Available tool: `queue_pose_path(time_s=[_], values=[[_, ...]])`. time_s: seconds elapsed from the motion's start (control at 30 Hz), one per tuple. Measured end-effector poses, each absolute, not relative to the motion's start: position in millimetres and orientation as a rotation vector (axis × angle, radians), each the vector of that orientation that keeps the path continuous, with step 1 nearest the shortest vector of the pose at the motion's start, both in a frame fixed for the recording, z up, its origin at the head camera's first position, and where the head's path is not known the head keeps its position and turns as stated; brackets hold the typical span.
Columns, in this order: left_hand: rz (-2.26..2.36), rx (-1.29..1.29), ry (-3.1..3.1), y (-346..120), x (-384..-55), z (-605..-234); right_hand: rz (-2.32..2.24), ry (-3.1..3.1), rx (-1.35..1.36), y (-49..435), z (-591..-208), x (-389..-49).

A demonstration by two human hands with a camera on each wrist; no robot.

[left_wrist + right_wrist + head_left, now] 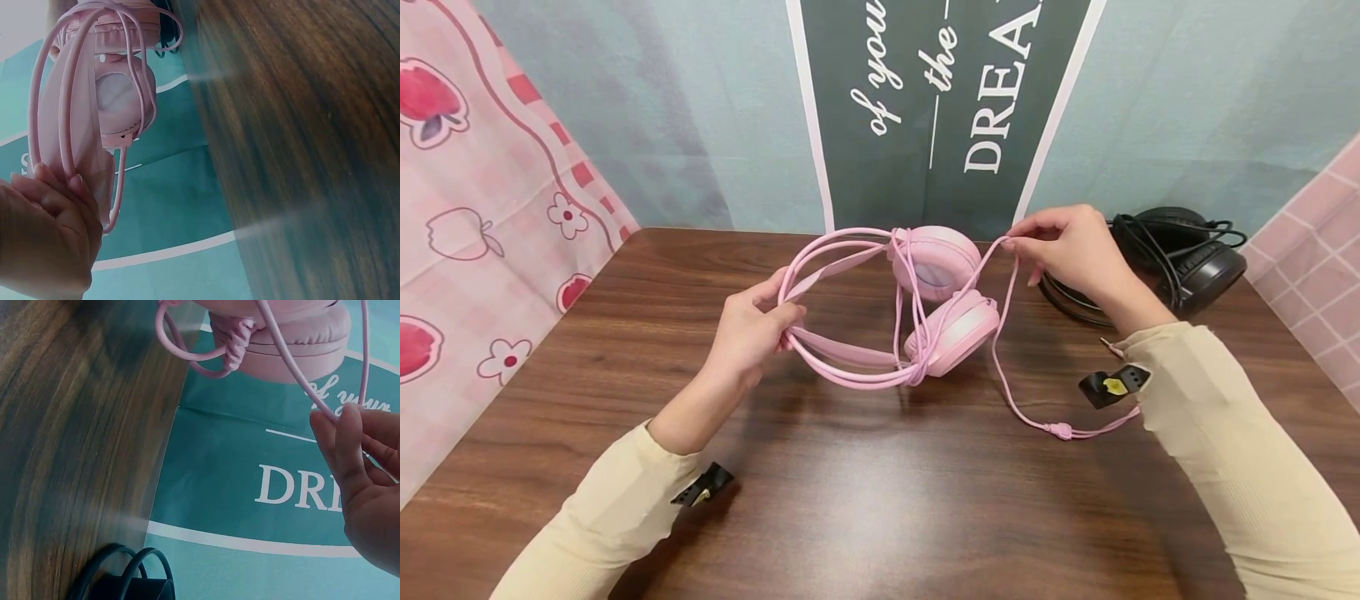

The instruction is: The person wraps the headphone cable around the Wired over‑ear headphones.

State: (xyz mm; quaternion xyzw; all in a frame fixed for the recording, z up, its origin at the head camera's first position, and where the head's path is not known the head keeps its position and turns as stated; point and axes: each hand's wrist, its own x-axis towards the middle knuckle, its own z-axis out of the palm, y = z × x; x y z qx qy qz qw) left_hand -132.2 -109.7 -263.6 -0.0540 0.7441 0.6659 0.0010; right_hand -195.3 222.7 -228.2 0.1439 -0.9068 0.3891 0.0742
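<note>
Pink headphones (842, 377) are held up over the table, their band toward the left and the two ear cups (934, 258) toward the right. My left hand (751, 329) grips the top of the band, with the thumb across it. Several turns of thin pink cable (917, 292) wrap around the ear cups. Between thumb and forefinger, my right hand (1067, 254) pinches a stretch of this cable to the right of the cups, also seen in the right wrist view. From there the cable hangs in a loop to a small pink splitter (1060, 431) near the right sleeve.
Black headphones (1206, 271) with a bundled black cable lie at the back right of the brown wooden table (865, 500). Behind the table hangs a blue-green cloth (730, 125) with lettering. A pink patterned cloth (497, 225) borders the left side.
</note>
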Motion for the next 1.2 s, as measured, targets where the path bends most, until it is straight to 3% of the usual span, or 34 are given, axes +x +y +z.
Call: queue_pose_path(time_s=[0.47, 1.0, 1.2], values=[[2.115, -0.183, 2.264, -109, -131, -261, 1.524, -2.605, 0.492, 222, -226, -202], [2.081, -0.181, 2.198, -109, -130, -264, 1.129, -2.661, 0.395, 215, -224, -203], [2.076, -0.207, 2.175, -110, -130, -263, 1.264, -2.653, 0.338, 212, -224, -205]])
